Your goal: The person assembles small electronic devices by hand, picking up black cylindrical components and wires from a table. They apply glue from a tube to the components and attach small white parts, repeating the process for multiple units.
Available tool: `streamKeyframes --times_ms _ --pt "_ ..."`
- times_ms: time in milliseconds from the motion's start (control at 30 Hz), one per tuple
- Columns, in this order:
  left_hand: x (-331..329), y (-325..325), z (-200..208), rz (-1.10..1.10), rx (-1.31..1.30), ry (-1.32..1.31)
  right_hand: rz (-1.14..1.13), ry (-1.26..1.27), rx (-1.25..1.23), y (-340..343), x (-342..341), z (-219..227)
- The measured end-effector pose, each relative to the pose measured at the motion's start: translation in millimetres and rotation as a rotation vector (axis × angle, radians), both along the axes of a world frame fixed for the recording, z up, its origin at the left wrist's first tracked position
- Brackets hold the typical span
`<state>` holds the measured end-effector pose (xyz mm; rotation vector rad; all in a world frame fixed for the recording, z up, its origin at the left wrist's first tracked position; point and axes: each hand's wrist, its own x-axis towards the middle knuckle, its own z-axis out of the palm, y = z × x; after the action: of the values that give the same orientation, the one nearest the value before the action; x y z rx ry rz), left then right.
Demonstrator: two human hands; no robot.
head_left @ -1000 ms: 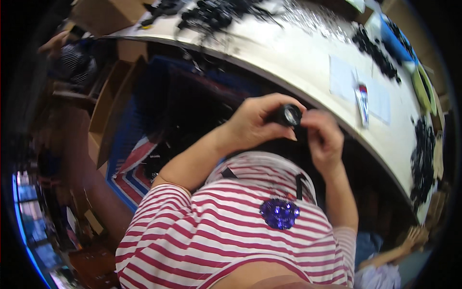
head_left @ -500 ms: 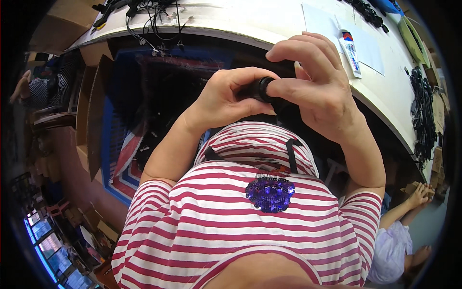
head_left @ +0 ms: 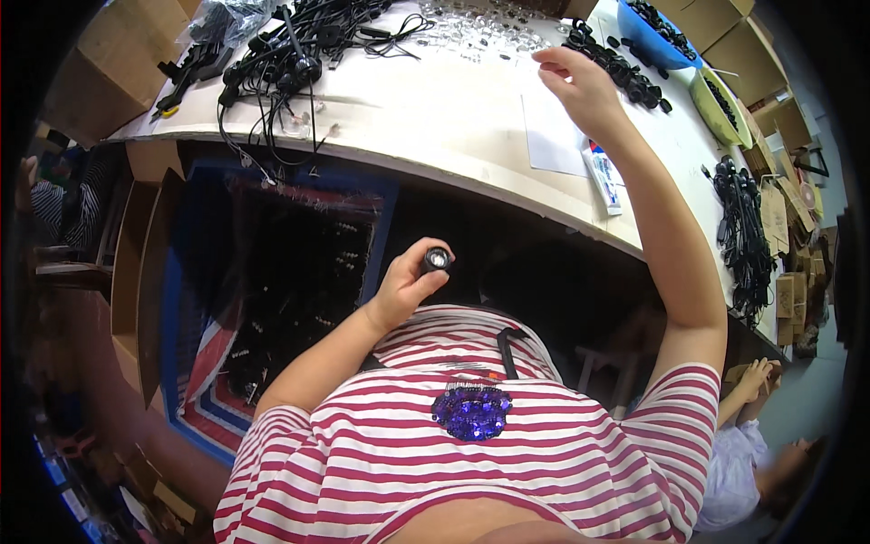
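Observation:
My left hand [head_left: 401, 288] is closed around a small black flashlight [head_left: 436, 260], its round end facing up with a clear, shiny middle. It is held in front of the table edge, above my lap. My right arm is stretched out over the white table. Over there my right hand [head_left: 583, 86] has its index finger and thumb apart, with nothing visible between them. It hovers between many small clear lens-like pieces [head_left: 485, 36] and a heap of small black ring-shaped caps [head_left: 625, 74]. A white sheet [head_left: 553, 136] and a white-and-blue tube [head_left: 603, 181] lie below my right forearm.
Black cabled parts [head_left: 290, 59] pile up at the table's left, some hanging over the edge. A blue basin [head_left: 648, 36], a green basin [head_left: 716, 107] and bundled black cables [head_left: 745, 236] line the right. A blue-edged crate [head_left: 172, 363] of black parts stands below left. Another person [head_left: 729, 471] works at right.
My right hand has left the flashlight and reached far across the table. My left hand has lowered leftward, still holding the flashlight. The view has shifted, showing more of the table.

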<state>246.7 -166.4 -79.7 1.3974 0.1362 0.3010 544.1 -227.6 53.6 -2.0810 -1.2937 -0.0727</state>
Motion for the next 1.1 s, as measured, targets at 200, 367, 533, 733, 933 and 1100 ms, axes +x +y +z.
streamKeyframes --times_ms 200,367,533,733,933,1100 --pt "-21 8 -8 0.159 -0.223 -0.070 -0.138 -0.304 -0.273 68 29 -26" --pt "-33 21 -2 0.190 -0.229 -0.055 -0.198 -0.437 -0.431 86 76 -58" --pt "-44 22 -9 0.140 -0.274 -0.099 -0.135 -0.223 -0.345 89 46 -26" --pt "-45 18 -11 0.100 -0.266 -0.151 -0.078 -0.214 -0.266 83 22 -22" --pt "-42 7 -11 0.031 -0.227 -0.179 0.127 -0.066 -0.222 72 -31 -19" --pt "-23 17 38 0.096 -0.227 -0.214 0.069 -0.257 -0.240 60 -17 -38"
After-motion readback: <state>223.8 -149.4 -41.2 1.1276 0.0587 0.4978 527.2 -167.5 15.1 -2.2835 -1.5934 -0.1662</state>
